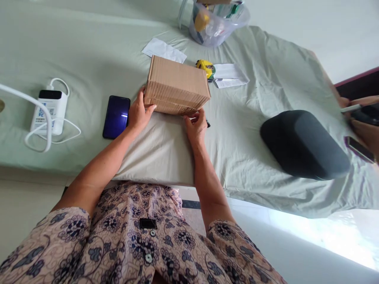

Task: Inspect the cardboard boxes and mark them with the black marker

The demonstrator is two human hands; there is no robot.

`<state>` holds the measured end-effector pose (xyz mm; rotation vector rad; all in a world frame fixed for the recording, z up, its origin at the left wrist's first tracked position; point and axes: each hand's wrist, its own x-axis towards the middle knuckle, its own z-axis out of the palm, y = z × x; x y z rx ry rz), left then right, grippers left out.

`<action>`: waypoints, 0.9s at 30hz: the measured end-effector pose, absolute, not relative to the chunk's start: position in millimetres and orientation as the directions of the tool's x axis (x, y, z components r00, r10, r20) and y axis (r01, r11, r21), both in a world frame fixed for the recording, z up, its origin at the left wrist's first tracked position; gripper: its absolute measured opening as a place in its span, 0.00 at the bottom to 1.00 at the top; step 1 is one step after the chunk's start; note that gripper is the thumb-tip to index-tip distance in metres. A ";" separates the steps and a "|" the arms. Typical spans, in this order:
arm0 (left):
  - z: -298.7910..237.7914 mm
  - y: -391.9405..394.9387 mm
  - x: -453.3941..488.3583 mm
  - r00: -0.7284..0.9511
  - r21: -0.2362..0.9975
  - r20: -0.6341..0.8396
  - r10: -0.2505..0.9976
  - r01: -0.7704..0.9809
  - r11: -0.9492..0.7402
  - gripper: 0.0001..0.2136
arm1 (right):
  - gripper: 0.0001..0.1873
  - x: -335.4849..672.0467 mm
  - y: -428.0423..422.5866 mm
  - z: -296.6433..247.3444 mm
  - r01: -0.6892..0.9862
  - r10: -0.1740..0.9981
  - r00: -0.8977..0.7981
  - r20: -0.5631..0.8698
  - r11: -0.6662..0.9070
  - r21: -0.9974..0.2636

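Note:
A closed brown cardboard box [177,85] rests on a pale cloth [160,150] laid over the green sheet [89,59]. My left hand [139,112] grips the box's near left corner, thumb on the front face. At the box's lower front edge on the right, my right hand [196,127] presses with curled fingers. A small dark object peeks out just right of that hand; I cannot make it out.
A dark phone [116,116] lies left of the box, and a white power bank with cable [49,112] further left. Behind are a paper [164,50], a yellow tape measure [205,68], a clear plastic tub [217,21]. A black cushion [302,144] lies right; another person's hand [363,114] holds things at the edge.

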<state>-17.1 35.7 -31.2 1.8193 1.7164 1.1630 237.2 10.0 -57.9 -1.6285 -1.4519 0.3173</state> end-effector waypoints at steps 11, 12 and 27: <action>-52.9 26.4 8.9 -0.116 0.723 0.446 0.887 0.631 -0.281 0.49 | 0.67 212.7 11.7 -64.9 0.735 0.774 0.393 0.497 0.060 -0.675; -54.5 25.8 10.9 -0.124 0.726 0.444 0.887 0.631 -0.275 0.49 | 0.66 213.0 11.7 -65.3 0.735 0.773 0.389 0.502 0.068 -0.675; -53.9 17.8 -12.5 -0.147 0.758 0.496 0.856 0.554 -0.344 0.37 | 0.36 224.3 0.7 -57.4 0.655 0.759 0.317 0.569 0.259 -0.710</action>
